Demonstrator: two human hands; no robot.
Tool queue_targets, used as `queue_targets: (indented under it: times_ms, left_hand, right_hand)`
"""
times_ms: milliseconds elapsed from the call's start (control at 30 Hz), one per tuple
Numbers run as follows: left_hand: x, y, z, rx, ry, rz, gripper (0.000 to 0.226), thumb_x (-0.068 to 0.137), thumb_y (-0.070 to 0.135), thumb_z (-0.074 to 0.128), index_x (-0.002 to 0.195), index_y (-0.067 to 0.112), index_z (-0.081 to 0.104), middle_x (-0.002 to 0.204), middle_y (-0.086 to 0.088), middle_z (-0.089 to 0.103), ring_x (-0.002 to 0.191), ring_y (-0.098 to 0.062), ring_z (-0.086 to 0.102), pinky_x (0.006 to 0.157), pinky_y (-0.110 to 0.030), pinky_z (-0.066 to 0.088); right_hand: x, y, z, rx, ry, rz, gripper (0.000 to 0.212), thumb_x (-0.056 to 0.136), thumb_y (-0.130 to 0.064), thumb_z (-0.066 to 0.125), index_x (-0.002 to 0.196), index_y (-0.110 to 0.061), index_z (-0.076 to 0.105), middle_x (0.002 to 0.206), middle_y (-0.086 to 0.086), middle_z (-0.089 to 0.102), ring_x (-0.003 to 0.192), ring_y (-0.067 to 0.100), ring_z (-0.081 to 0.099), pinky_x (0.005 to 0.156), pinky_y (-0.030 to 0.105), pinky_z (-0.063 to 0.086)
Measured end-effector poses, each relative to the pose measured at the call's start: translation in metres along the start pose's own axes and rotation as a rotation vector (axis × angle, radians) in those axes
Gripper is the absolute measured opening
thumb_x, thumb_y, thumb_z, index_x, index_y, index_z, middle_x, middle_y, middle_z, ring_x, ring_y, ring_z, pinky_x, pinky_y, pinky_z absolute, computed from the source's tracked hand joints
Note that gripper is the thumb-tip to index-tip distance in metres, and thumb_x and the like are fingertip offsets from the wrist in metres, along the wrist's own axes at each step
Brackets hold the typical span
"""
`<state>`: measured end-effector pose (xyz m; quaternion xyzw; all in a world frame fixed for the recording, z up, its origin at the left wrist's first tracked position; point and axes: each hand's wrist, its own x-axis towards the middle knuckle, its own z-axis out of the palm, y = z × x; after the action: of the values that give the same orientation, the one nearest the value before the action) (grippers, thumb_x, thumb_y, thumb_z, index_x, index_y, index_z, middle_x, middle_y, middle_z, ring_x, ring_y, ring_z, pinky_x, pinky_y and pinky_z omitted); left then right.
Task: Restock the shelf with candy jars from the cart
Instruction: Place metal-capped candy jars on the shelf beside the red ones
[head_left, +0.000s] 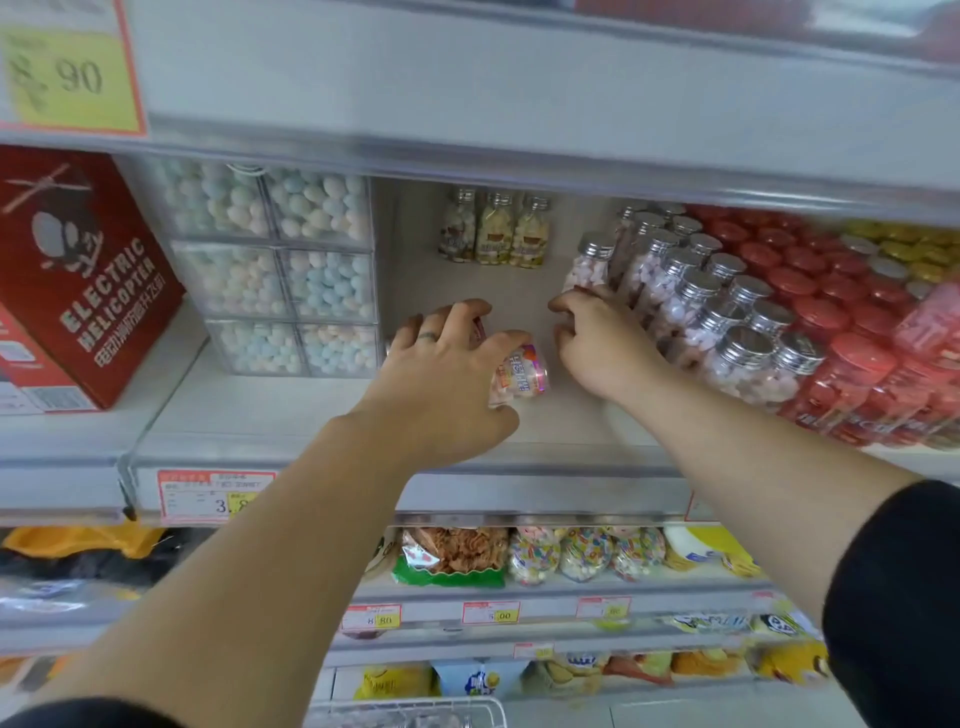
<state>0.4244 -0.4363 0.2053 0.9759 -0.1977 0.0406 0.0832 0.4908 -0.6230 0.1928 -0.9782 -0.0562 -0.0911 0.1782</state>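
- Candy jar (521, 375), pink-and-white sweets inside with a shiny pink label, tipped on its side just above the bare middle of the shelf (566, 423).
- Left hand (441, 382) grips this jar from above, thumb and fingers curled round it. The cap end is hidden under the palm.
- Right hand (602, 343) is close beside it, fingers curled round the lower part of an upright silver-capped jar (590, 262).
- That jar stands at the left edge of the rows of silver-capped jars (727, 322), touching its neighbours.
- Red-lidded jars (852, 353) are packed right of those rows.
- Three small jars (493, 228) stand at the back of the shelf, well apart from both hands.
- Stacked clear boxes of pastel candy (280, 270) are on the left, with a red helicopter box (78, 270) beyond them.
- Price tag (215, 496) on the shelf's front edge.
- Wire cart rim (415, 707) at the bottom of the view.
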Motion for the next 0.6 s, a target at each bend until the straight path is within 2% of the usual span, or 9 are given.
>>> queue_targets:
  times_ms: [167,333,500,600]
  left_hand:
    - [0.001,-0.003,0.006,-0.025,0.073,0.012,0.068,0.085,0.064,0.052,0.146,0.046,0.029,0.156,0.002,0.02,0.141,-0.027,0.027,0.116,-0.044,0.018]
    - [0.002,-0.006,0.008,-0.049,0.101,0.019,0.064,0.087,0.064,0.05,0.145,0.046,0.031,0.156,0.004,0.021,0.142,-0.025,0.027,0.117,-0.042,0.016]
    - [0.003,-0.006,0.009,-0.056,0.111,0.022,0.063,0.086,0.066,0.047,0.144,0.047,0.032,0.155,0.004,0.022,0.142,-0.025,0.029,0.117,-0.042,0.016]
    - [0.003,-0.006,0.008,-0.054,0.109,0.019,0.063,0.087,0.065,0.05,0.144,0.046,0.033,0.156,0.004,0.021,0.142,-0.025,0.028,0.118,-0.042,0.015]
  right_hand:
    - [0.031,0.008,0.009,-0.023,-0.012,0.045,0.042,0.095,-0.008,0.051,0.137,-0.005,0.055,0.143,0.021,0.043,0.131,0.035,0.045,0.109,0.031,0.034]
    - [0.055,0.019,0.017,-0.044,0.004,0.073,0.04,0.092,0.0,0.049,0.131,-0.001,0.058,0.142,0.026,0.042,0.128,0.039,0.047,0.109,0.031,0.036]
    - [0.068,0.018,0.023,-0.037,0.021,0.13,0.041,0.093,-0.003,0.045,0.133,-0.002,0.053,0.148,0.027,0.03,0.126,0.04,0.049,0.11,0.032,0.036]
    - [0.067,0.017,0.026,-0.045,0.034,0.13,0.042,0.092,-0.003,0.046,0.134,0.002,0.052,0.146,0.028,0.033,0.127,0.042,0.048,0.109,0.037,0.038]
